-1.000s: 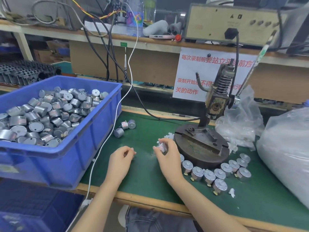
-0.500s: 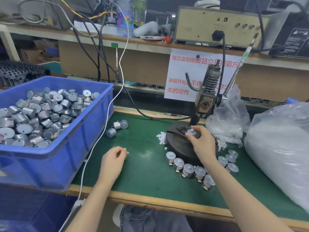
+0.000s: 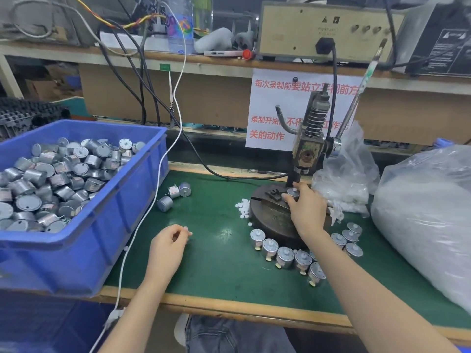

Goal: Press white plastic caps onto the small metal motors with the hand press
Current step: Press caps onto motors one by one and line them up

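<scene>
Head view, loading stage: my right hand [image 3: 307,212] now rests on the round base of the hand press [image 3: 309,149], its fingertips closed around a small motor [image 3: 293,192] that stands upright on the fixture directly beneath the ram, a white cap visible on its top. A second ago this hand was down at the near edge of the base with the motor in its fingers; it has since travelled toward 12 o'clock and brought the part to the nest, so I judge the loading step nearly complete and the lever stroke next. The press lever [image 3: 356,98] rises untouched toward 1 o'clock. My left hand [image 3: 167,247] has stayed at 9 o'clock of the press, loosely curled on the green mat [image 3: 216,263], pinching what appears to be one white cap [image 3: 187,232] at the fingertips, presumably for the following motor. Loose caps [image 3: 243,207] lie at 9 o'clock of the base, touching its edge; finished motors [image 3: 285,256] curve around its 6 o'clock side. Uncapped stock fills the blue bin [image 3: 127,200] at far 9 o'clock, with three stray motors [image 3: 173,194] between bin and press.
</scene>
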Demonstrator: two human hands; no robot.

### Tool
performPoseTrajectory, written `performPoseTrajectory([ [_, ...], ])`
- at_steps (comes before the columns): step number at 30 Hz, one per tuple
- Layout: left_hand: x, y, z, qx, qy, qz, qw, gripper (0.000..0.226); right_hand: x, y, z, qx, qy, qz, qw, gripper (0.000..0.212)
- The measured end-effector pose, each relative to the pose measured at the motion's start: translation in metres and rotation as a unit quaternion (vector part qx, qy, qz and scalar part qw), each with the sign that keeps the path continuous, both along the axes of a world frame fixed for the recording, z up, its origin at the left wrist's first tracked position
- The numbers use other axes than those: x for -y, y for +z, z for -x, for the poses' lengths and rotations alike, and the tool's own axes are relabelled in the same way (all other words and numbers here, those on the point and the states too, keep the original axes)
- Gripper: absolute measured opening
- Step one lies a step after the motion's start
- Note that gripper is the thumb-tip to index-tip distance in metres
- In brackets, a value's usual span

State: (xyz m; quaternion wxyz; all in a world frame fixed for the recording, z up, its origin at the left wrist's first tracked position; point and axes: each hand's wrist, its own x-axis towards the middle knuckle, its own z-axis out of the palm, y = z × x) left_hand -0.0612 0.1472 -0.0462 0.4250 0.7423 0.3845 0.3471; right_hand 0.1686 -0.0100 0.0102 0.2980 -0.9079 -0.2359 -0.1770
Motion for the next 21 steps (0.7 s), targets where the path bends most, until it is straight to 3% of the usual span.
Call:
performPoseTrajectory([
  [6, 0.000, -0.001, 0.000, 0.000, 0.002, -0.004, 1.000, 0.025, 0.014, 0.001, -0.005, -0.051, 0.029, -0.037, 0.998, 0.058],
  [8, 0.000, -0.001, 0.000, 0.007, 0.009, 0.004, 1.000, 0.026, 0.027, 0.003, -0.009, -0.089, 0.035, -0.093, 0.991, 0.066],
  [11, 0.001, 0.002, -0.007, 0.022, 0.021, 0.041, 0.999, 0.028, 0.043, 0.017, -0.017, -0.127, 0.038, -0.205, 0.970, 0.062],
  [17, 0.020, 0.015, -0.038, -0.012, 0.018, 0.114, 0.993, 0.028, 0.035, 0.088, -0.031, -0.117, 0.103, -0.339, 0.928, 0.049],
  [21, 0.045, 0.012, -0.050, -0.092, 0.051, 0.004, 0.994, 0.029, 0.017, 0.131, -0.036, -0.086, 0.112, -0.343, 0.929, 0.024],
])
